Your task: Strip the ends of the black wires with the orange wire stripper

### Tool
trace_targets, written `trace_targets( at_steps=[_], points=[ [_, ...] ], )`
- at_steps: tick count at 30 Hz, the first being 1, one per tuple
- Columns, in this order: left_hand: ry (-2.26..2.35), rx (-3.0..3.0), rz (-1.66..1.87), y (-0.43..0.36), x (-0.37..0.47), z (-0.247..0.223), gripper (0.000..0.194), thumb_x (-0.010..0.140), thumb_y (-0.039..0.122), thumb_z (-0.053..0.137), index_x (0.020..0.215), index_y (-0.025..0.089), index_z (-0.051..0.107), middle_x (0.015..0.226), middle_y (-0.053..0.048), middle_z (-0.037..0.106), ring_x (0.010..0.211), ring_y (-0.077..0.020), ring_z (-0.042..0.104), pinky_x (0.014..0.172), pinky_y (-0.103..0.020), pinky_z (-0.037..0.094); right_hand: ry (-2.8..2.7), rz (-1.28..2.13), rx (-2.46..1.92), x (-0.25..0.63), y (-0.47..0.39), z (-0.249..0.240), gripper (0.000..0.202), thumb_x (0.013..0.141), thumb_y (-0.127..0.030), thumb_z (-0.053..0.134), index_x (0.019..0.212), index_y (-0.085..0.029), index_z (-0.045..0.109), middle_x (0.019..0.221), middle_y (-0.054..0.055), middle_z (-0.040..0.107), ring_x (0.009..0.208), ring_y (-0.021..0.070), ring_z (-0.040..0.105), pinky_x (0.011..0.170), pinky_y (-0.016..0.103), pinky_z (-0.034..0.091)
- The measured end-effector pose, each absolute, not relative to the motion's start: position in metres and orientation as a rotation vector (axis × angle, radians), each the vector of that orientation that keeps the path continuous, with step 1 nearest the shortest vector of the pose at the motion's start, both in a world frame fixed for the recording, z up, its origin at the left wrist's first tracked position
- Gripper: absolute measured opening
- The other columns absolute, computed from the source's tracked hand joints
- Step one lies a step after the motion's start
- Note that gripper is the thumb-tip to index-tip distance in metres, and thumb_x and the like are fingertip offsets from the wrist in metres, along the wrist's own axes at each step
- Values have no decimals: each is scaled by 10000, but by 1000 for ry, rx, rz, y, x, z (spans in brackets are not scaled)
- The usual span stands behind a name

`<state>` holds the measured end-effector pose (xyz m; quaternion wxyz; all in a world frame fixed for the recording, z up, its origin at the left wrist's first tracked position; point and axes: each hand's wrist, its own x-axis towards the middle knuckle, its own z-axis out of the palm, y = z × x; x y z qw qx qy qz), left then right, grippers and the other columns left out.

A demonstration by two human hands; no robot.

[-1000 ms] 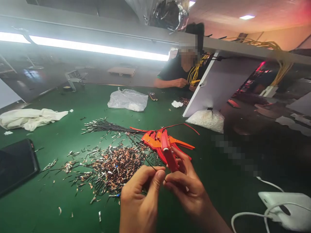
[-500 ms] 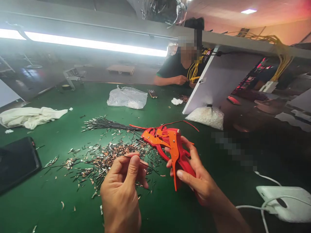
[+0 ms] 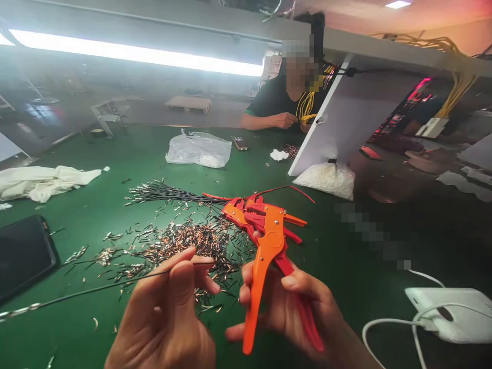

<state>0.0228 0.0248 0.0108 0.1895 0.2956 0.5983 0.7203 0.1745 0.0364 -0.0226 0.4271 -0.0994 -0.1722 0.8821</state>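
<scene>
My left hand (image 3: 165, 307) pinches a thin black wire (image 3: 103, 286) between thumb and fingers. The wire's short end points right toward the tool, and its long part runs to the left frame edge, where it looks silvery. In my right hand (image 3: 307, 297) is a red and orange wire stripper (image 3: 269, 230), handles spread apart, jaws pointing up and left. Behind it, partly hidden, a second red and orange wire stripper (image 3: 235, 211) seems to lie on the table. Beneath and beyond my hands lies a pile of short black and copper-coloured wire scraps (image 3: 192, 243).
A bundle of black wires (image 3: 165, 192) and a red strip (image 3: 298, 190) lie behind the tools. Around them are a phone (image 3: 25, 256), cloth (image 3: 46, 182), plastic bag (image 3: 200, 148), filled bag (image 3: 330, 179) and white corded device (image 3: 449, 312). Opposite, a person (image 3: 269, 107) handles yellow wires.
My left hand has moved down and left, and the wire's long part now shows. The held wire stripper has come nearer and turned, its handles wider apart.
</scene>
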Motion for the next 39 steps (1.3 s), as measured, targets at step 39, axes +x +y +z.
trace_targets(
  at_steps=[39],
  points=[
    [1865,1440,1930,16,37,0,80,863,193,651,826,242,702,743,58,723,643,-64,669,552,-134,483,-1067,2044,-682,166,17,-21,423,792,-471,688,1059,-180,536,844,51,631,774,192,603,774,352,459]
  ],
)
